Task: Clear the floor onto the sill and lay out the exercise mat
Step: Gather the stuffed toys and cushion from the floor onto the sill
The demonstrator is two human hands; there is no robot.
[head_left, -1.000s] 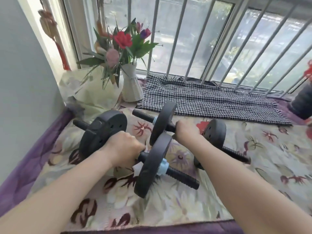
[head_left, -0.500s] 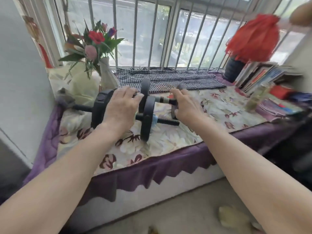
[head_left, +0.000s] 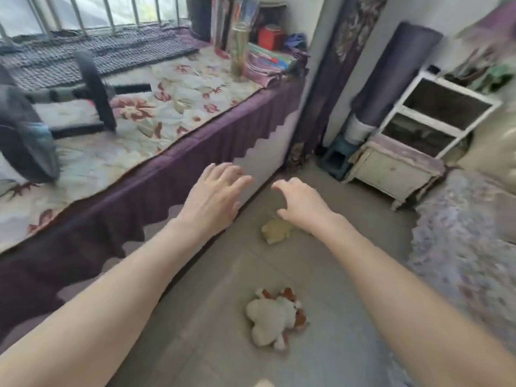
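Both hands were empty and held apart over the floor (head_left: 349, 275): the left hand (head_left: 215, 196) had its fingers spread and nearly straight just in front of the purple skirt of the sill (head_left: 195, 152), and the right hand (head_left: 303, 203) had loosely curled fingers that gripped nothing, just above a small yellowish soft toy (head_left: 276, 231). A white and brown stuffed animal (head_left: 275, 318) lay on the floor nearer the camera. Two dumbbells (head_left: 95, 88) already rested on the flowered cover of the sill, blurred. The rolled purple exercise mat (head_left: 396, 71) stood upright in the corner beside the white shelf unit (head_left: 441, 113), well apart from both hands.

The toys looked light, soft and not fragile, so a one-handed grip round the body of each would probably do. The mat was likely light but bulky and springy; taking it round the middle of the roll with both hands seemed safest, since it could unroll if held by one end.
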